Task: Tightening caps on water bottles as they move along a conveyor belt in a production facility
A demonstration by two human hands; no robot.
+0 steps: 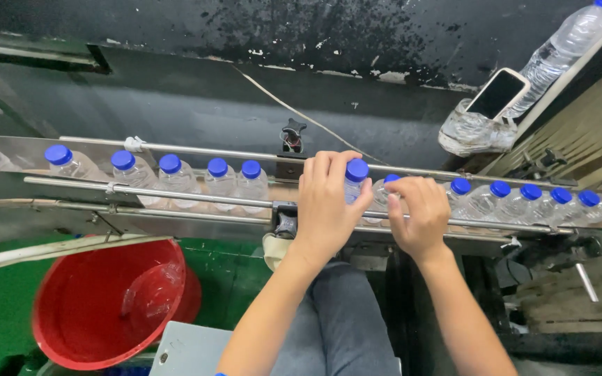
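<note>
A row of clear plastic bottles with blue caps stands on a metal conveyor (175,202) between guide rails. My left hand (325,209) wraps around one bottle (355,174) in the middle of the line, fingers near its blue cap. My right hand (419,216) grips the neighbouring bottle (387,189), whose cap just shows above my fingers. More bottles run on to the left (218,179) and to the right (524,198).
A red plastic tub (95,306) sits on the green floor at lower left. A phone (497,92) leans on a crumpled plastic wrap beside a lying bottle (566,49) at upper right. A dark stained wall stands behind the conveyor. My knees are below it.
</note>
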